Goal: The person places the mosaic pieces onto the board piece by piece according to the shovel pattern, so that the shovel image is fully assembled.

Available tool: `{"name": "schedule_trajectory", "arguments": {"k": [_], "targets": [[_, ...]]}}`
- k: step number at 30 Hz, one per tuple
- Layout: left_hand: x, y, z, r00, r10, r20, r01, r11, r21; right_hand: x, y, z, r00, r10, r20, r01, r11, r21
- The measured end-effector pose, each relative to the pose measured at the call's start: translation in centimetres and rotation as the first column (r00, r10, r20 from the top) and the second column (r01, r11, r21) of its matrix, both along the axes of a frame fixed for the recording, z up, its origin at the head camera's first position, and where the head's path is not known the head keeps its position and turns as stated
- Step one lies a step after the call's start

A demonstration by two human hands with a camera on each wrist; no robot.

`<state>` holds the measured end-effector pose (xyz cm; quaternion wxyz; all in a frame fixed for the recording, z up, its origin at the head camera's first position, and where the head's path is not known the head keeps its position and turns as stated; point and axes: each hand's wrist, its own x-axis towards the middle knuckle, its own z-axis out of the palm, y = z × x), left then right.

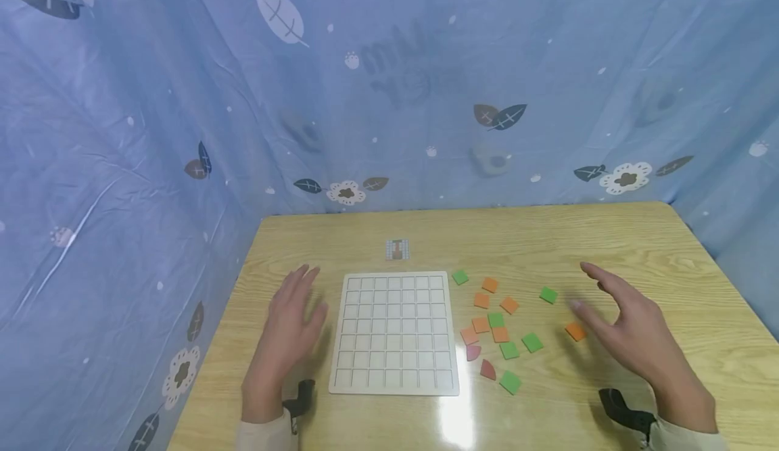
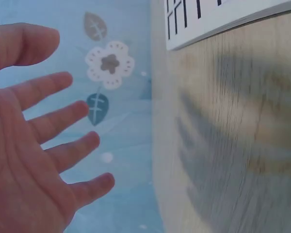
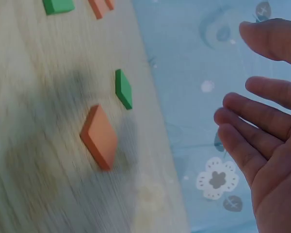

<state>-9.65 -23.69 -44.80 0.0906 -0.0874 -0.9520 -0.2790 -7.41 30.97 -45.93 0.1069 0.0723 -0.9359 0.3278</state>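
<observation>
My left hand hovers over the table just left of a white gridded board, its fingers spread and holding nothing. In the left wrist view the palm of that hand faces the camera beside the board's corner. On the right, my right hand is held above the table with thumb and fingers apart and nothing between them. Nearest to it lies an orange square tile, which the right wrist view shows flat on the wood. A green square tile lies a little farther off.
Several green and orange square tiles lie scattered right of the board, with two red quarter-round pieces among them. Behind the board is a small card with a brown figure on a grid. A blue patterned curtain surrounds the wooden table.
</observation>
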Motion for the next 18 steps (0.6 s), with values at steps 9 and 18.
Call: {"name": "schedule_trajectory", "arguments": {"k": [9, 18], "targets": [[-2.7, -0.2, -0.9, 0.981, -0.013, 0.192, 0.006, 0.999, 0.04, -1.3, -1.2, -1.1, 0.996, -0.025, -0.085, 0.016, 0.994, -0.109], [-4.1, 0.1, -1.8, 0.951, -0.057, 0.303, 0.045, 0.998, 0.046, -1.8, -1.6, -2.2, 0.997, -0.055, -0.055, 0.045, 0.984, -0.17]]}}
